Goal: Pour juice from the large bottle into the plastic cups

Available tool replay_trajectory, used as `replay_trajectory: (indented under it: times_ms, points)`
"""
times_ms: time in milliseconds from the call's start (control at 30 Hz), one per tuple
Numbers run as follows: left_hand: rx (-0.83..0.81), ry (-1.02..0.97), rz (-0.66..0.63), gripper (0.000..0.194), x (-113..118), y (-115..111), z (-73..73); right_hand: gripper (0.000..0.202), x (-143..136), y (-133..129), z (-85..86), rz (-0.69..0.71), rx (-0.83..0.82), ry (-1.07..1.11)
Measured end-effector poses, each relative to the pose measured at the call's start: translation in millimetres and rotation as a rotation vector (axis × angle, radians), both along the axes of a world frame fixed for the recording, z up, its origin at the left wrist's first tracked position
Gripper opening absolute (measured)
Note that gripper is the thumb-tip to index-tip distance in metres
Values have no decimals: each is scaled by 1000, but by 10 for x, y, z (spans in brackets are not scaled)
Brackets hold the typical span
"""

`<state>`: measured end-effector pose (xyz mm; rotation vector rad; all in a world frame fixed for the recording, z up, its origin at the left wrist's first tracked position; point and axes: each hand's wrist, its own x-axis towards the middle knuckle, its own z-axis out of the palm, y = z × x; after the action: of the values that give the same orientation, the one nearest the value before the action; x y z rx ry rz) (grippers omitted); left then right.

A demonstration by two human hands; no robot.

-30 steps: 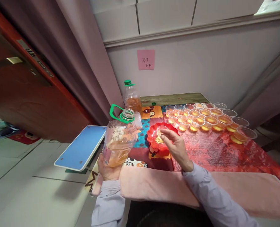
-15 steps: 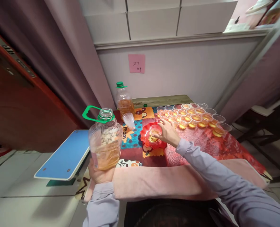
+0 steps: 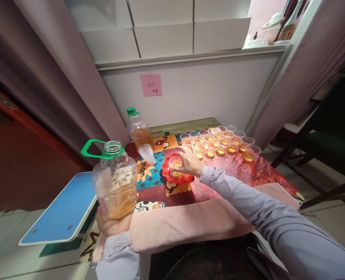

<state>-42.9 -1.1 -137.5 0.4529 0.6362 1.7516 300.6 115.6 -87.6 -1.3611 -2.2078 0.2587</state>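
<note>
A large clear plastic jug point(image 3: 117, 194) with amber liquid in its lower half stands at the left, uncapped, a green carrying handle round its neck. My left hand point(image 3: 114, 225) supports it from below, palm under its base. Over a red scalloped dish point(image 3: 168, 177) on the patterned cloth, my right hand point(image 3: 190, 160) grips a small clear plastic cup point(image 3: 175, 163) by its side, fingers curled round it. Part of the cup is hidden by the fingers. Right of this hand stand rows of similar cups point(image 3: 212, 147) holding amber liquid.
A second jug point(image 3: 142, 134) with a green cap stands at the back left. A stack of clear cups point(image 3: 146, 153) lies tilted in front of it. A pink cloth point(image 3: 184, 225) covers the near table edge. A blue board point(image 3: 61, 210) is at the left.
The view has swung to the right, so everything appears further left. Both hands keep their holds: the left under the jug, the right on the cup above the red dish.
</note>
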Motion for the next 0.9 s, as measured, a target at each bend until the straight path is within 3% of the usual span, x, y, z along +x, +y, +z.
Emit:
replay_trajectory:
  times_ms: [100, 200, 367, 467, 567, 667, 733, 767, 800, 867, 900]
  points:
    - [32, -22, -90, 75, -79, 12, 27, 59, 101, -48, 120, 0, 52, 117]
    - [33, -6, -80, 70, -67, 12, 19, 60, 395, -82, 249, -24, 89, 217]
    - [-23, 78, 119, 66, 128, -28, -3, 59, 1247, -142, 295, -186, 186, 126]
    - [-98, 39, 106, 48, 86, -54, 5, 58, 1823, -193, 198, -312, 214, -24]
    - [-205, -180, -23, 47, -87, -46, 71, 60, 2315, -234, 46, -452, 176, -141]
    - [-342, -564, -145, 52, -93, -29, 223, 67, 2648, -245, -113, -567, 125, -170]
    - [-311, -710, 24, 38, 82, -40, 349, 68, 2772, -239, -206, -610, 105, -154]
    - [-296, -656, 168, 31, 201, -54, 407, 69, 2810, -234, -247, -624, 98, -141]
    - [-308, -420, 284, 34, 320, -71, 453, 69, 2834, -228, -286, -637, 91, -126]
    - [-434, 56, 354, 55, 491, -103, 490, 68, 2857, -215, -353, -656, 76, -100]
    - [-291, 166, 275, 52, 520, -115, 474, 67, 2860, -208, -384, -661, 70, -91]
